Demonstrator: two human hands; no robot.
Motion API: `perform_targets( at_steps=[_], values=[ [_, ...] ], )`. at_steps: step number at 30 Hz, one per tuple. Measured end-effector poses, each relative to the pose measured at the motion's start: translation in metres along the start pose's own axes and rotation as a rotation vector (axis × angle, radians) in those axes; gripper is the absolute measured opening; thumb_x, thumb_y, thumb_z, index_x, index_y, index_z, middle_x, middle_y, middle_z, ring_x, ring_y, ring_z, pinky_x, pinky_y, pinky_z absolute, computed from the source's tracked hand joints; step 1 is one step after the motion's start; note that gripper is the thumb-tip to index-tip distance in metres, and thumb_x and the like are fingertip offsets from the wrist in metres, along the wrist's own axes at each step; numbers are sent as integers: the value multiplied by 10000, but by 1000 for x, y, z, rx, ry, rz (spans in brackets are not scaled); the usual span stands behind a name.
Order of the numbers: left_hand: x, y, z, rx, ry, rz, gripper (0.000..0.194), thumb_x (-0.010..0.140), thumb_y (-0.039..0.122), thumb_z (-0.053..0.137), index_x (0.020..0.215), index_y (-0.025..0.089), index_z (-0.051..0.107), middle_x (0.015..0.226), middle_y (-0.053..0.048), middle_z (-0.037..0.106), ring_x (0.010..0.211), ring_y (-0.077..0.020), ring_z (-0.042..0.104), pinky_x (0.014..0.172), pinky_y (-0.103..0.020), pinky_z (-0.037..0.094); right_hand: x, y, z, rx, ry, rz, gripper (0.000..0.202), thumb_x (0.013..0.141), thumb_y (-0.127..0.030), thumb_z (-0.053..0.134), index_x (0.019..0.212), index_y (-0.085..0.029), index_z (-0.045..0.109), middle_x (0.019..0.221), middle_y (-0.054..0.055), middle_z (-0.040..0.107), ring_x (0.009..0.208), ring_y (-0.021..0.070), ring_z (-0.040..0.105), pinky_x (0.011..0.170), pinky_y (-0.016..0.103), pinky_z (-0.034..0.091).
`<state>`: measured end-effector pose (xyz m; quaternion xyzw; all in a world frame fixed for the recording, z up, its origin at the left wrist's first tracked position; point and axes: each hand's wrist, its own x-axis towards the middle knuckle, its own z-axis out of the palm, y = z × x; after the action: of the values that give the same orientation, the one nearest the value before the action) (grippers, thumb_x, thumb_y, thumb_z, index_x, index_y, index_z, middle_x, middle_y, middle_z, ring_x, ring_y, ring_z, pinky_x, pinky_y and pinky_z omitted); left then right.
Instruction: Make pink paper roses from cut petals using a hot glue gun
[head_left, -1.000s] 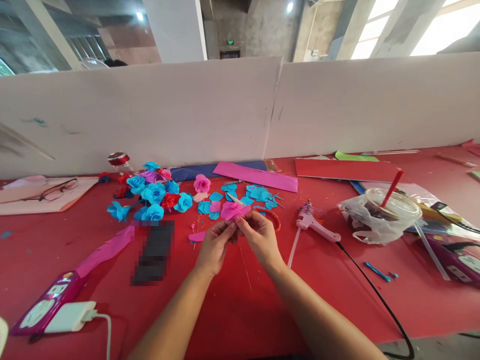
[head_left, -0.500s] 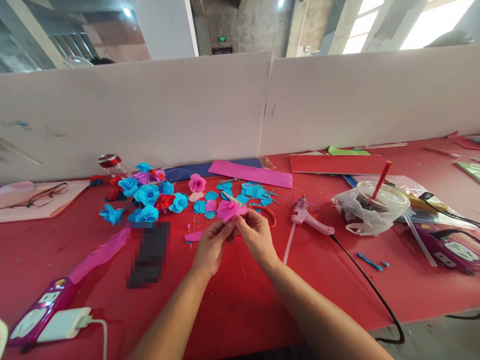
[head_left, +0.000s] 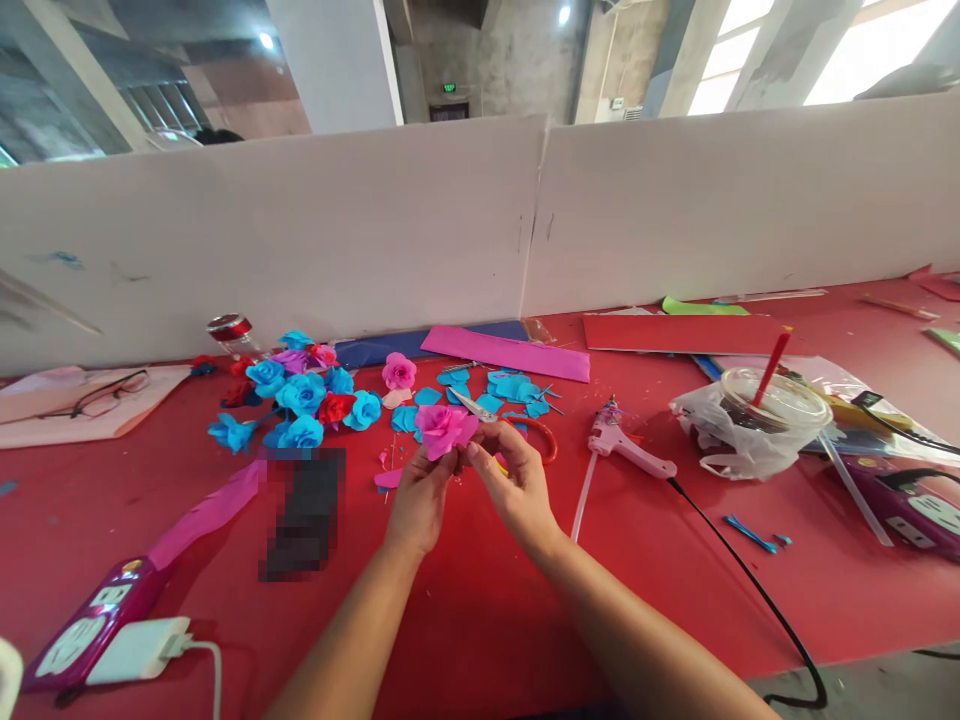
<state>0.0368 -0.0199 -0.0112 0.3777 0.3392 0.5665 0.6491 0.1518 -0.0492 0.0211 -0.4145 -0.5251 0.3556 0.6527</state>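
Note:
A pink paper flower [head_left: 444, 428] with layered petals is held up over the red table. My left hand [head_left: 420, 505] is closed around its underside, thumb and fingers pinching the base. My right hand [head_left: 517, 485] has its thumb and bent forefinger at the flower's right edge, pinching near the outer petal; the exact contact is partly hidden. Just behind lie scissors [head_left: 551, 441] with orange handles, blades pointing to the back left. Cut blue paper petals [head_left: 510, 384] are scattered beyond the hands, and a finished pink flower [head_left: 399, 371] rests to their left.
Blue, red and purple paper flowers [head_left: 302, 393] are bunched at the back left. A pink glue gun [head_left: 630, 452] lies to the right, its cord trailing off the front edge. Further right stands a bagged drink cup [head_left: 776, 400]. A power strip [head_left: 105, 620] sits front left.
The pink flower has tilted and shifted slightly left, so its layered face now shows. My right hand's fingers have opened out a little from its base. The view has shifted slightly.

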Motion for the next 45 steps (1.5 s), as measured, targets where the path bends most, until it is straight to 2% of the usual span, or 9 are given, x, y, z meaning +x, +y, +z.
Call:
perform_targets(
  at_steps=[7,13,16,21,27,33,39,42,45],
  values=[
    [0,6,2,48,41,55,122,712,349,719,752,238,687,794,-8,692,888,-196,613,793,-298,440,-1,-2,-3,-24,-94,-134,168,871,-225,530,904,-226,694,841,42,647,804,176,573,749,311,468],
    [-3,11,3,-346,-29,-240,157,662,221,778,761,167,669,755,3,650,673,-84,584,693,-222,476,0,0,-2,-92,-33,-86,137,851,-202,564,916,-227,683,839,36,656,784,171,582,718,299,459],
    [-4,12,3,-442,-67,-344,157,658,186,776,744,136,654,640,14,590,575,-60,535,613,-194,466,4,4,-2,-168,36,-52,101,834,-218,594,883,-223,682,790,26,646,711,155,546,673,284,440],
    [-5,16,4,-492,-167,-388,123,693,191,738,700,134,629,549,24,512,524,-59,490,562,-187,456,6,5,-3,-235,62,-85,83,813,-203,619,824,-222,699,719,12,617,658,145,510,632,274,425],
    [-7,20,7,-507,-64,-424,86,678,110,722,679,130,639,590,14,577,534,-49,527,563,-162,471,0,0,-2,-295,-33,-175,227,856,-198,555,1010,-246,715,790,35,645,718,162,580,670,291,468],
    [-9,22,11,-445,-90,-426,93,703,114,705,633,136,648,532,8,562,510,-64,532,531,-169,467,-1,1,-1,-329,-46,-186,268,877,-206,526,1080,-243,697,841,59,643,746,171,605,695,306,492],
    [-7,18,4,-445,-18,-380,150,648,110,759,756,178,680,685,22,665,603,-62,599,604,-172,486,-6,0,1,-376,-64,-259,312,862,-183,526,1127,-249,678,867,71,650,797,193,597,735,337,483],
    [-6,14,3,-365,-26,-306,195,621,164,795,781,198,688,739,17,687,702,-92,628,675,-204,489,-7,-1,2,-360,-58,-234,292,868,-198,520,1103,-242,686,858,72,622,793,191,583,721,325,479],
    [-6,11,5,-161,-42,-137,166,642,272,787,759,190,701,746,-12,692,759,-152,629,731,-274,479,-5,-1,2,-320,-26,-193,230,864,-215,529,1006,-235,709,836,62,607,770,184,571,703,306,466]
  ],
)
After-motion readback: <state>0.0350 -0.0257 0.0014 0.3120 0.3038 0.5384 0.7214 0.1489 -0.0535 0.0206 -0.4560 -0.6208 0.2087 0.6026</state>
